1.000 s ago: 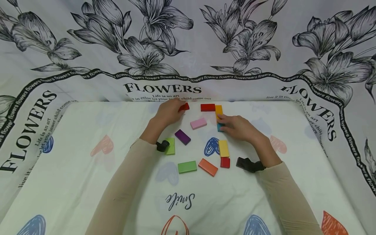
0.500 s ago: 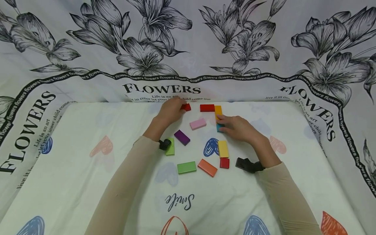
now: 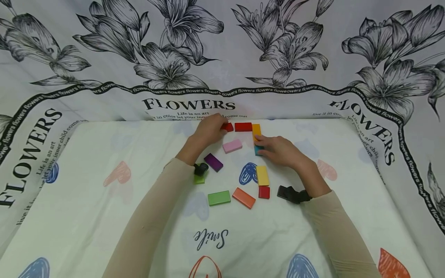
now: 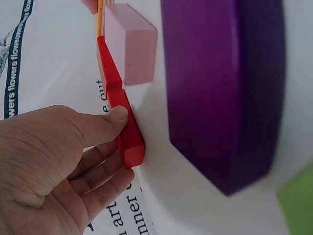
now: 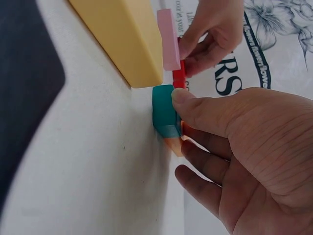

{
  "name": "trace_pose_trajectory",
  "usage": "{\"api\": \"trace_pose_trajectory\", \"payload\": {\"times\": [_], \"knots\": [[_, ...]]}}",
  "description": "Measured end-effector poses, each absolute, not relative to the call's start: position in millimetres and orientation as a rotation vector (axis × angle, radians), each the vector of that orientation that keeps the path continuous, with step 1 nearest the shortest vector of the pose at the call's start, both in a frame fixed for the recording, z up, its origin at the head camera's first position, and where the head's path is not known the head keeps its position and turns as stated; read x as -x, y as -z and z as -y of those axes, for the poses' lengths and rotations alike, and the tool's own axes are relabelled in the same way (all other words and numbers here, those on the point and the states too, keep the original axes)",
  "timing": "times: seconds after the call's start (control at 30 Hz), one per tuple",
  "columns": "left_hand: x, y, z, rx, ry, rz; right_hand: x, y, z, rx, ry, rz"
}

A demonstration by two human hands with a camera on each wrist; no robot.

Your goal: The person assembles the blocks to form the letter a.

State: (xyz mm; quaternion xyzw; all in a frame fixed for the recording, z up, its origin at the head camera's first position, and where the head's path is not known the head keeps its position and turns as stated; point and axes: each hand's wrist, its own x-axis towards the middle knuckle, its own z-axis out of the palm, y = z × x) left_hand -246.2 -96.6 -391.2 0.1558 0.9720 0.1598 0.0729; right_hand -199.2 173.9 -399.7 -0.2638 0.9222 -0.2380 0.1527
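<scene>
1. Nearest on the clock formed by the blocks, a green block (image 3: 219,198) lies at 7 o'clock and an orange block (image 3: 244,198) between 5 and 6.
2. Around 4 sits a small red block (image 3: 264,192), with a yellow block (image 3: 262,176) just beyond it; a lime block (image 3: 199,180) at 8 is partly hidden by the black wrist camera (image 3: 201,169), and a purple block (image 3: 213,162) lies at 9.
3. At 2, the right hand (image 3: 281,151) pinches a teal block (image 3: 258,151), which lines up with an amber block (image 3: 256,130) at 1.
4. A pink block (image 3: 232,146) lies near 12.
5. Farthest, at 11, the left hand (image 3: 210,130) grips a first red block (image 3: 228,127) between thumb and fingers, its 3 o'clock end just beside a second red block (image 3: 243,127) (whether they touch, I cannot tell), which meets the amber one.
</scene>
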Motion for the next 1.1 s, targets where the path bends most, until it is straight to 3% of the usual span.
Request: {"api": "trace_pose_trajectory", "payload": {"times": [1.1], "knots": [[243.4, 392.2, 90.9, -0.464, -0.495, -2.918, 200.4, 400.1, -174.1, 0.753, 0.682, -2.649]]}}
